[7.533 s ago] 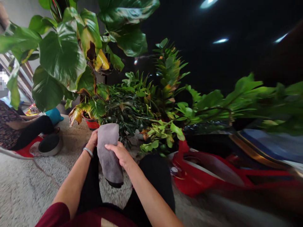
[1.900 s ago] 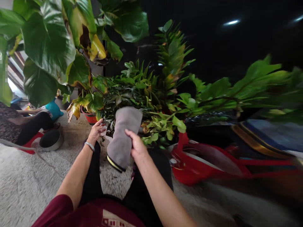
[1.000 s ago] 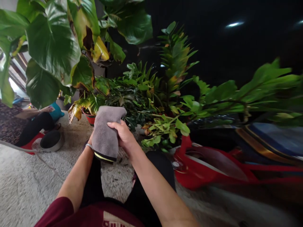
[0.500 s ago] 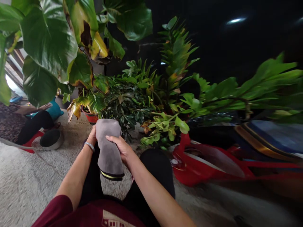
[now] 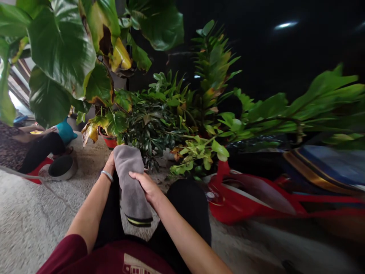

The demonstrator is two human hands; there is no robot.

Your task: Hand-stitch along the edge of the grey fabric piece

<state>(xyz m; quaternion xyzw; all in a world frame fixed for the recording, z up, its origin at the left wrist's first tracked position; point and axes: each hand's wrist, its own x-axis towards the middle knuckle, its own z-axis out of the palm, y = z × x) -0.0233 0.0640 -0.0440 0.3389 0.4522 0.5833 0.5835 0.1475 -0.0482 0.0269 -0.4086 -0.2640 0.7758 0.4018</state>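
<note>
A folded grey cloth with a black and yellow edge hangs between my two hands, above the gap between my knees. My left hand, with a silver bangle at the wrist, grips the cloth's upper left side; most of its fingers are hidden behind the fabric. On the right side, my right hand pinches the cloth with its thumb lying across the front and the other fingers underneath. The cloth's lower end droops freely towards my lap.
Leafy plants stand close ahead, one in a red pot. A red plastic object lies to my right. At left are a grey round basin, a cable and another person seated low on the rough floor.
The cloth's lower end has swung slightly down and to the right, and its top has narrowed. My right hand has shifted a little lower. Both hands keep their hold.
</note>
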